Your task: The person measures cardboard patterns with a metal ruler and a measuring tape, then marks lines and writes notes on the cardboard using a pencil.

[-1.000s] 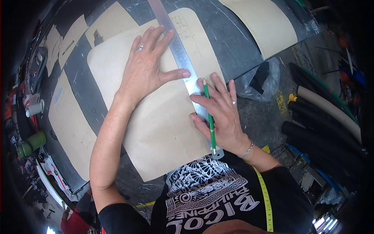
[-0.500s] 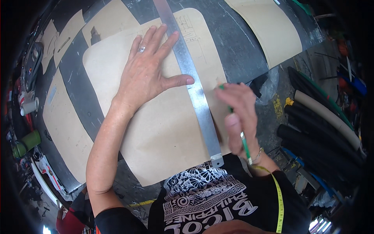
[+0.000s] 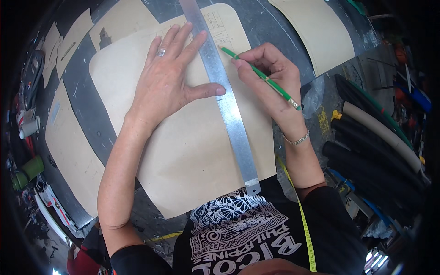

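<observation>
Several tan paper pieces [image 3: 71, 146] lie at left on the dark tabletop [image 3: 94, 119]. Your left hand [image 3: 167, 75] is spread flat, gripping nothing, pressed on the large tan paper sheet [image 3: 192, 151] in front of you, with its thumb and index fingertip on the steel ruler [image 3: 229, 112] that runs near to far across it. Right of the ruler, your right hand [image 3: 283, 75] pinches a green pencil [image 3: 277, 87] between closed fingers and thumb, its point by the far sketch lines; I can't tell whether it touches. Black rolls [image 3: 362, 165] lie farther right.
</observation>
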`<state>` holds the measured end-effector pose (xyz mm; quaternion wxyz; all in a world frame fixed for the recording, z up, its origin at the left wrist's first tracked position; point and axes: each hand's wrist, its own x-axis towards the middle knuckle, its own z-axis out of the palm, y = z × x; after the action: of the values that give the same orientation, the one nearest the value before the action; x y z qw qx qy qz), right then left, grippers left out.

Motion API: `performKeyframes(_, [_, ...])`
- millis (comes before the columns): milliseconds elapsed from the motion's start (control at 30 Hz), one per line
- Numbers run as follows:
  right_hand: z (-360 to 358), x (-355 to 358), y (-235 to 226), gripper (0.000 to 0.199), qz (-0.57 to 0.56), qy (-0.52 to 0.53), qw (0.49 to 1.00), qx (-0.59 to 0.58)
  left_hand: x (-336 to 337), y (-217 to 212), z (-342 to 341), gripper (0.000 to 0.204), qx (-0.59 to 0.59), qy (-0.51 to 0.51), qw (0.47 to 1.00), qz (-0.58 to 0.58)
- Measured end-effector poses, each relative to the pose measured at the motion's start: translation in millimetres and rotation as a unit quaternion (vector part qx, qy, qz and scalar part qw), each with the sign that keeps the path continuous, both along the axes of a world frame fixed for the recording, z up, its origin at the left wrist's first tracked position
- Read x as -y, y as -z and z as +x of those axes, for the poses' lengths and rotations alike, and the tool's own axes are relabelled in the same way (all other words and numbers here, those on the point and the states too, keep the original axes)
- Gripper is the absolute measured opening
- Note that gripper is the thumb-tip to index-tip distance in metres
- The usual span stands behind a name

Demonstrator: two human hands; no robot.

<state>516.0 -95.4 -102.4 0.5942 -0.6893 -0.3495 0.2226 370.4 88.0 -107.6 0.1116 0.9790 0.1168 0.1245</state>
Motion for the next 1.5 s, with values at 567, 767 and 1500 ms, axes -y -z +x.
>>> performKeyframes(567, [-0.6,11.3,-4.5,0.013,-0.047,-0.047,0.998,0.019,-1.5,4.0,0.6,0.112,-0.001,-0.004,1.0,-0.001])
performKeyframes(767, [-10.9,27.7,-0.6,0.014,-0.026,-0.022,0.999,0.032,-2.5,4.0,1.3,0.11,0.019,0.005,1.0,0.009])
performKeyframes(1500, [-44.1,34.3,-10.4,0.037,-0.035,-0.095,0.952,0.29,-15.0,-1.0,-17.1,0.103,0.013,0.01,1.0,0.027])
